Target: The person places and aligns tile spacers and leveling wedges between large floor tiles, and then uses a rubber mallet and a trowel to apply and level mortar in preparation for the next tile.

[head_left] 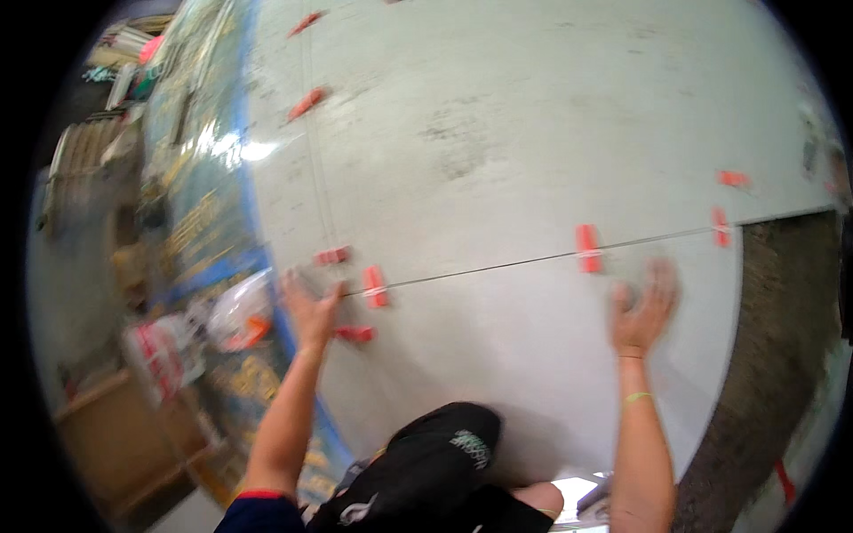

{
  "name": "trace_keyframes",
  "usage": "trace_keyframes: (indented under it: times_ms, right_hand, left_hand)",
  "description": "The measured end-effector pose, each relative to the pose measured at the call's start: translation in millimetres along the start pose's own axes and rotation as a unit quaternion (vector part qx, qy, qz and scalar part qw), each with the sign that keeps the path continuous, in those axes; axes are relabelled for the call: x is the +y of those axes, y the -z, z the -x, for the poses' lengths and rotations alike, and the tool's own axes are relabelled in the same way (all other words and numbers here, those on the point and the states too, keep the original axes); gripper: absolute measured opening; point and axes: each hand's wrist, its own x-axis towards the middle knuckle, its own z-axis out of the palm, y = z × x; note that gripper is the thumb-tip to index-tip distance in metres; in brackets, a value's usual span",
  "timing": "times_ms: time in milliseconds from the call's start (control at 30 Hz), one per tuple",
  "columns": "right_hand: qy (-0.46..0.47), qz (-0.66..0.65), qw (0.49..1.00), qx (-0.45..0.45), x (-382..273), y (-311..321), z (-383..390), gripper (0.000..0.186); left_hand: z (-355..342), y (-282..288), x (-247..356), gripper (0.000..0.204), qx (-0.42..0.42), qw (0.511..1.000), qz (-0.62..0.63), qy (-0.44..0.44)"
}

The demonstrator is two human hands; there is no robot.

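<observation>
Head camera is showing the left hand (311, 306) and the right hand (644, 311) reaching over a pale grey near tile (524, 355), which is lying directly in front of the person and meeting a grey far tile (533, 133) along a thin dark joint (480, 267). Both hands are holding nothing: the left is spreading its fingers by the joint's left end, the right is spreading its own just below the joint. Blur is hiding whether either palm is touching the tile. Red wedges (588, 249) are sitting across the joint, between the hands and beyond the right one. By the look of it, the person is settling or checking the near tile; the next move is probably calling for even, flat-palmed contact without knocking the wedges.

Left of the tiles, a clear plastic bag (242, 306) is holding something orange-red, too blurred to identify. Just beside it, a white bag with red marking (163, 351) is hiding its contents. Toward the lower left, a brown box (120, 426) is standing, its inside not showing clearly.
</observation>
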Motion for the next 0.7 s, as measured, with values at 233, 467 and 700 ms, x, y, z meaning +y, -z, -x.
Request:
trace_keyframes:
  times_ms: [233,467,700]
  right_hand:
    - [-0.072,-0.035,0.996,-0.028,-20,12,-9,0.071]
    - [-0.102,-0.047,0.992,-0.057,-17,25,-10,0.069]
    - [-0.137,-0.105,0.983,-0.059,-13,30,-7,0.063]
  left_hand:
    - [-4,17,135,0.078,0.065,0.953,0.169,-0.241]
    - [63,-15,373,0.094,-0.139,0.835,0.184,-0.5]
    - [68,-53,509,0.122,-0.151,0.829,0.025,-0.538]
